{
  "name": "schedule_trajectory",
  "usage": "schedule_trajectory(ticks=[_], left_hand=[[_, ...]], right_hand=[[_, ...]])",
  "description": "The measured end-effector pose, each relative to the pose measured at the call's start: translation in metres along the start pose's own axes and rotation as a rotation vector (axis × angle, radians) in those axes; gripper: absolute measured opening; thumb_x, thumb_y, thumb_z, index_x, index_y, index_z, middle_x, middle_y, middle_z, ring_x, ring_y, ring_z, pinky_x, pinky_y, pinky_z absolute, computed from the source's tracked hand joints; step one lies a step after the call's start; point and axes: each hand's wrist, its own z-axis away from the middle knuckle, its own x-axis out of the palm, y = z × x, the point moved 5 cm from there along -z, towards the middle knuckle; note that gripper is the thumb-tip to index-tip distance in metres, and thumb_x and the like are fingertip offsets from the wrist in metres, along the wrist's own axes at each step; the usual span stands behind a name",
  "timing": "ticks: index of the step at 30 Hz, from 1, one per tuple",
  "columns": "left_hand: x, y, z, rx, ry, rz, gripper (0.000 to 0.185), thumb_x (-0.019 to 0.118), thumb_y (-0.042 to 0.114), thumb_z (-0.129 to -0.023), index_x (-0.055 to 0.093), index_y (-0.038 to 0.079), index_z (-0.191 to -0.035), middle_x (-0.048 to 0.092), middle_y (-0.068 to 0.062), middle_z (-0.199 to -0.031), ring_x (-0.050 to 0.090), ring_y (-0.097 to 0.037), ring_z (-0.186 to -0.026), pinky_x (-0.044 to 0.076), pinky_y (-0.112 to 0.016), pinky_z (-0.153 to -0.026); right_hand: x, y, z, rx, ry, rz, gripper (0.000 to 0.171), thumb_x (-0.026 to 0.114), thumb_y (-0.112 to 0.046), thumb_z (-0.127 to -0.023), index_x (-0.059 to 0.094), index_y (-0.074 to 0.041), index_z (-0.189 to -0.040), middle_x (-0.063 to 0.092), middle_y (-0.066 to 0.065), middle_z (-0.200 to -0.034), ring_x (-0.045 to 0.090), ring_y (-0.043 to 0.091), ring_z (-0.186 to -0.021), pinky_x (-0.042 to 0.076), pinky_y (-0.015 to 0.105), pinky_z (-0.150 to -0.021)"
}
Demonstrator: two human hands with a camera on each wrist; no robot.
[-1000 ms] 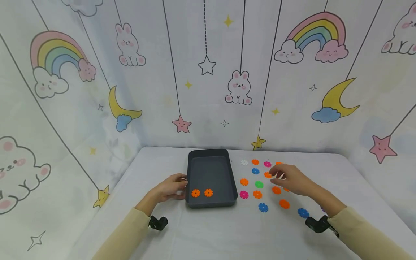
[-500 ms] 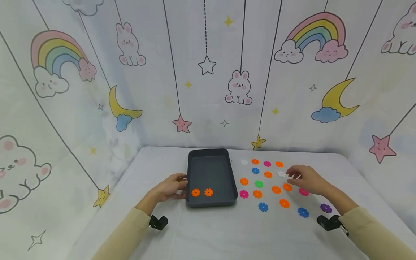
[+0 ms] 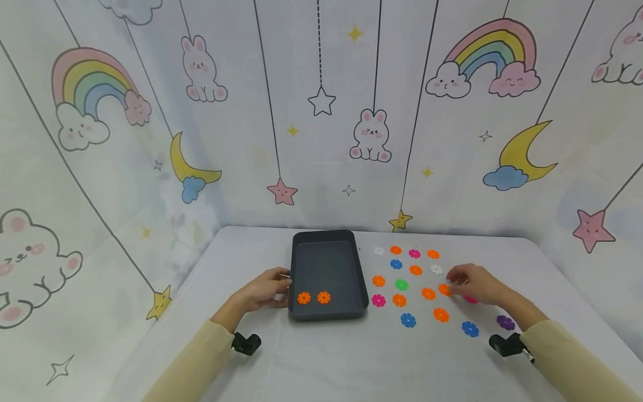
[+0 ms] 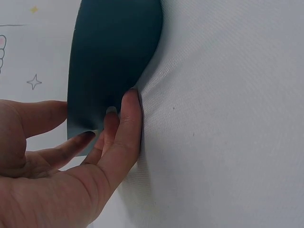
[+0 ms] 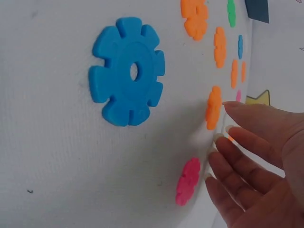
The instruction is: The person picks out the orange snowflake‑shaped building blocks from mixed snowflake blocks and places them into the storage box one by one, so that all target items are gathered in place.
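Note:
In the head view a dark grey rectangular tray (image 3: 329, 268) stands on the table, with two orange notched discs (image 3: 303, 298) lying inside near its front end. My left hand (image 3: 268, 287) rests against the tray's left side. The left wrist view has its fingertips on the outer wall (image 4: 109, 52). My right hand (image 3: 474, 282) hovers at an orange notched disc (image 3: 444, 289) on the right of the table. Seen from the right wrist, thumb and fingers are spread apart beside that orange disc (image 5: 213, 108), with nothing between them. A pink disc (image 5: 188, 181) lies below the fingers.
Several loose notched discs lie right of the tray, among them a green disc (image 3: 401, 285), a white disc (image 3: 436, 269), a blue disc (image 3: 470, 329) and a purple disc (image 3: 505, 322). A printed cloth backdrop (image 3: 321, 139) rises behind the table.
My right hand has moved right from an orange disc, past the white one, then nearer to me toward another orange disc. The left hand and tray have stayed put.

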Motion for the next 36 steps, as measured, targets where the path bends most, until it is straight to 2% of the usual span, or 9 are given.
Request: schedule_trajectory(ticks=[14,23,27,36], left_hand=[[0.000,-0.002,-0.002,-0.002,0.007,-0.005,0.046,0.051,0.011,-0.107,0.040,-0.003,-0.150,0.049,-0.025,-0.143,0.058,-0.036,-0.118,0.061,-0.047,-0.085],[0.001,0.000,-0.002,-0.004,0.012,-0.002,0.046,0.050,0.009,-0.107,0.040,-0.004,-0.150,0.049,-0.025,-0.143,0.057,-0.037,-0.119,0.061,-0.048,-0.085],[0.001,-0.001,-0.002,-0.009,0.017,-0.005,0.046,0.050,0.009,-0.107,0.039,-0.004,-0.150,0.048,-0.025,-0.144,0.056,-0.037,-0.119,0.061,-0.048,-0.085],[0.000,-0.002,-0.002,-0.006,0.018,-0.012,0.047,0.051,0.011,-0.107,0.040,-0.004,-0.150,0.049,-0.025,-0.144,0.058,-0.036,-0.119,0.061,-0.047,-0.085]], right_hand=[[0.006,0.004,-0.003,0.042,-0.043,-0.016,0.029,0.078,-0.017,-0.088,0.069,0.001,-0.108,0.066,0.006,-0.102,0.058,0.023,-0.093,0.056,0.036,-0.079],[0.002,0.004,-0.004,0.045,-0.035,-0.019,0.019,0.074,-0.014,-0.092,0.068,0.001,-0.104,0.065,0.005,-0.094,0.057,0.021,-0.086,0.055,0.028,-0.073],[-0.003,-0.004,-0.002,0.026,-0.022,-0.018,0.014,0.072,-0.010,-0.093,0.069,0.000,-0.101,0.066,0.003,-0.092,0.057,0.020,-0.085,0.054,0.026,-0.073],[-0.008,-0.025,-0.004,-0.031,0.002,-0.081,0.015,0.073,-0.012,-0.095,0.070,-0.001,-0.104,0.068,0.002,-0.095,0.060,0.019,-0.087,0.055,0.020,-0.073]])
